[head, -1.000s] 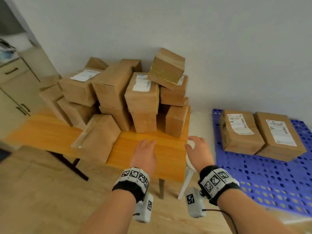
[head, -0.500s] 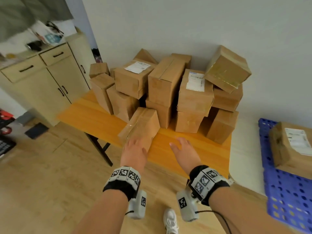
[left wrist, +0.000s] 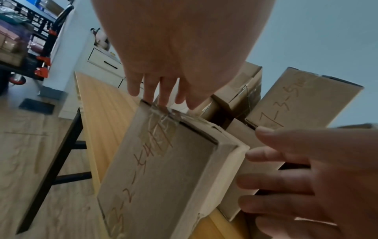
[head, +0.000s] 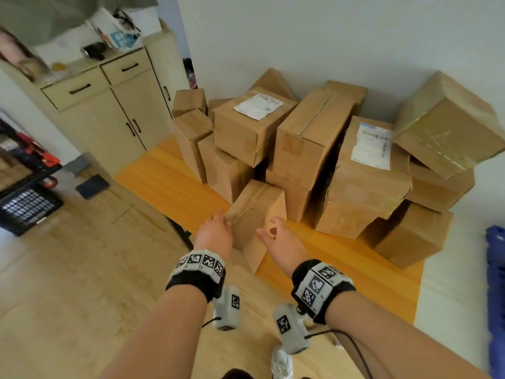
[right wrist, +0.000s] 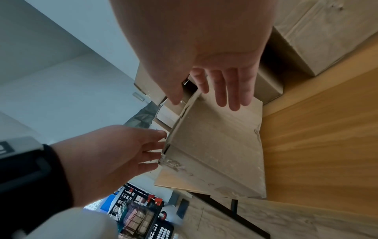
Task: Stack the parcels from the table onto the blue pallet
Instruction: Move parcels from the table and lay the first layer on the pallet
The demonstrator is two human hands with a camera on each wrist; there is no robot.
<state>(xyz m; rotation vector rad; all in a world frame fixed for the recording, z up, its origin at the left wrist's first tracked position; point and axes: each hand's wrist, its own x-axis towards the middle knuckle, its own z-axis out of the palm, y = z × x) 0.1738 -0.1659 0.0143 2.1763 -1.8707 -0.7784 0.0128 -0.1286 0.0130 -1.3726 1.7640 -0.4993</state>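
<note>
Both grips wide, fingers straight, nothing clasped: left hand (head: 214, 232) reaches the left face of the front parcel (head: 255, 214), fingertips (left wrist: 152, 97) at its taped top edge, contact looks likely but can't confirm; right hand (head: 281, 240) sits just beside the parcel's right face, fingers (right wrist: 225, 87) spread over its top end, touching or not unclear. Each wrist carries a band with black-and-white markers and a grey camera block below. Front parcel is a plain brown carton, tilted, leaning back toward the pile, its lower end hanging past the near edge of the wooden surface (head: 175, 187); handwritten marks on its side in the left wrist view, not readable with certainty. Behind it the rest of the parcels (head: 308, 143) sit piled on the surface against the wall, several stacked two high; one on the left of the pile has a white label (head: 258, 105) on top, another right of centre has a printed barcode label (head: 373, 144), and a carton at upper right sits tilted on the ones below. Blue pallet (head: 496, 269) shows only as a sliver at the right frame edge, on the floor, well apart from the hands. Far left: beige cabinet (head: 114, 110) with drawers and doors, clutter on top, dark rack nearby.
</note>
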